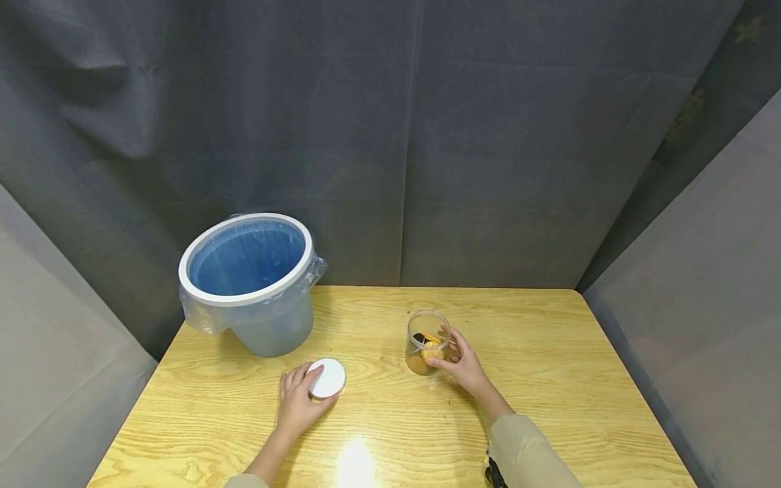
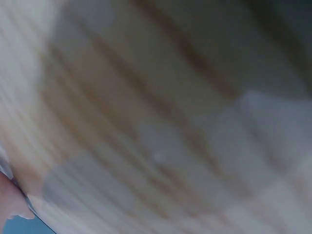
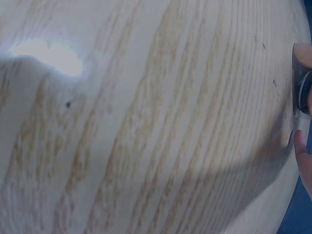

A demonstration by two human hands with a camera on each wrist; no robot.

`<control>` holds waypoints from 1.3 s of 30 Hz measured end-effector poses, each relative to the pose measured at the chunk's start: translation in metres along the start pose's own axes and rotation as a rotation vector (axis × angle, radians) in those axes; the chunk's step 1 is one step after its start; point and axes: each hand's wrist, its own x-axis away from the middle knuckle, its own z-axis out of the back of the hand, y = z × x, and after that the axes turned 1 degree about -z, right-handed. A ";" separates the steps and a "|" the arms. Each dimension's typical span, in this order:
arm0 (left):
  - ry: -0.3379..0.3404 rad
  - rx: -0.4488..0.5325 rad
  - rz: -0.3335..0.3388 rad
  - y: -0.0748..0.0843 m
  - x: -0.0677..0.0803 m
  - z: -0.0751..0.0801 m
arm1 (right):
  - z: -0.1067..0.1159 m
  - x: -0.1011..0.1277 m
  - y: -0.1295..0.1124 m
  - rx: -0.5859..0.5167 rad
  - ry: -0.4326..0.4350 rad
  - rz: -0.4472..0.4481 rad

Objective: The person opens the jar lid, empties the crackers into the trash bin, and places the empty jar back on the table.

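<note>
In the head view my left hand [image 1: 299,404] holds a round white lid [image 1: 327,378] between thumb and fingers, low over the table. My right hand [image 1: 462,364] grips a clear cylindrical jar [image 1: 429,318] from its right side, thumb at the front and fingers round the back. Inside the jar lie yellow-orange and black small objects [image 1: 432,350], whose kind I cannot tell. The right wrist view catches only fingers [image 3: 303,161] beside the jar at its right edge. Part of the left hand [image 2: 9,197] shows at the lower left of the left wrist view.
A blue bin [image 1: 271,332] with a white rim and a clear plastic liner stands at the back left of the wooden table [image 1: 390,434]. Something small and black [image 1: 494,473] lies by the right sleeve. Dark grey curtain [image 1: 488,169] hangs behind the table.
</note>
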 end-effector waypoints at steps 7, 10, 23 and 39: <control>0.001 -0.029 -0.008 -0.001 0.001 0.000 | 0.000 0.000 -0.001 -0.013 0.001 -0.003; 0.006 -0.041 -0.017 -0.001 0.002 0.000 | 0.000 0.000 -0.002 -0.005 0.001 -0.011; 0.009 -0.046 -0.016 -0.001 0.002 0.002 | 0.000 0.001 -0.003 0.013 0.005 -0.028; 0.102 -0.042 -0.103 0.006 -0.006 0.014 | 0.000 0.000 -0.003 0.010 0.005 -0.013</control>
